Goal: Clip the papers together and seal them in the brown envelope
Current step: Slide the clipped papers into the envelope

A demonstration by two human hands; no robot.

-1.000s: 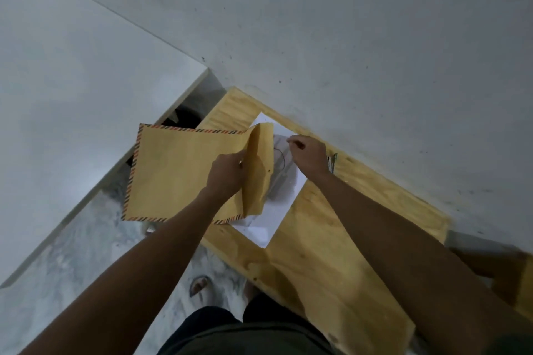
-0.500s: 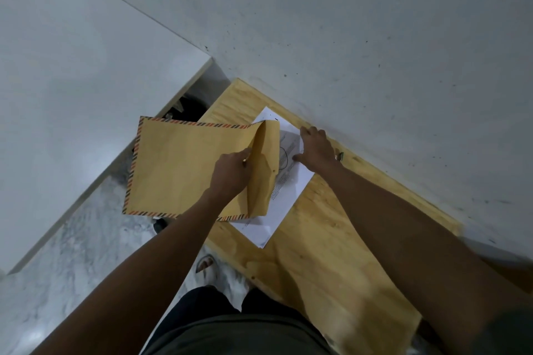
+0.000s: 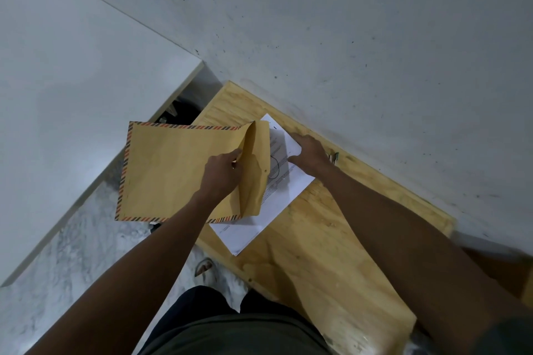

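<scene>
A brown envelope (image 3: 170,170) with a striped red and black border is held in the air over the left end of a plywood table (image 3: 323,242). My left hand (image 3: 222,173) grips it at its open mouth, and the flap (image 3: 255,170) hangs open to the right. White printed papers (image 3: 277,196) lie on the table, partly under the flap. My right hand (image 3: 310,154) rests on the far right edge of the papers, fingers around that edge. A small metal clip (image 3: 334,157) lies on the table just right of that hand.
A grey wall (image 3: 346,37) runs behind the table. A white slab (image 3: 72,81) stands to the left with a dark gap beside it. Marbled floor (image 3: 72,253) and my foot (image 3: 204,266) show below.
My right hand has slid from the middle of the papers to their far right edge. The envelope in my left hand has stayed almost in place.
</scene>
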